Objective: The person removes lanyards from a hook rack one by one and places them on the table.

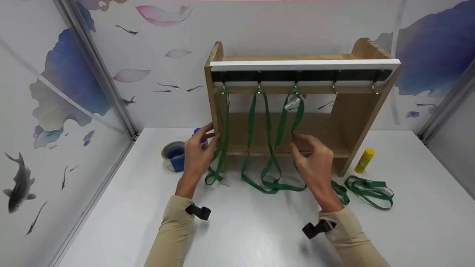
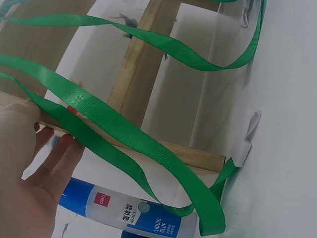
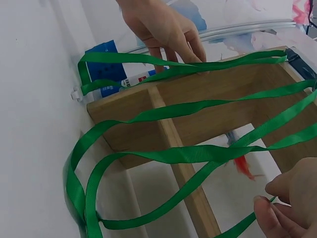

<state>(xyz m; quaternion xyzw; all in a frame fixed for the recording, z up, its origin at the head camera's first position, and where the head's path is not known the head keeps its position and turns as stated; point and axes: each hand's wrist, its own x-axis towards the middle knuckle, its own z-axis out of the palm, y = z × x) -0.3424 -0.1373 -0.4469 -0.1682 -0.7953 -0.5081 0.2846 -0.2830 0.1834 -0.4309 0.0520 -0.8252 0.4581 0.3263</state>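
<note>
Green ribbon lanyards hang from hooks (image 1: 259,89) on a wooden rack (image 1: 367,89). My right hand (image 1: 314,157) pinches one strand of the third lanyard (image 1: 300,115) between thumb and fingertips, and the right wrist view shows that pinch at lower right. My left hand (image 1: 198,154) rests its fairly straight fingers against the rack's left side panel, beside the first lanyard (image 1: 225,126). In the left wrist view this lanyard (image 2: 114,119) passes in front of the fingers. The second lanyard (image 1: 251,122) hangs between my hands, its lower loop on the table.
Left of the rack are a tape roll (image 1: 173,152) and a liquid glue bottle (image 2: 124,208). A yellow glue stick (image 1: 364,160) stands to the right. Another folded green lanyard (image 1: 371,191) lies on the white table (image 1: 241,233). Two right-hand hooks (image 1: 374,89) hold no lanyard.
</note>
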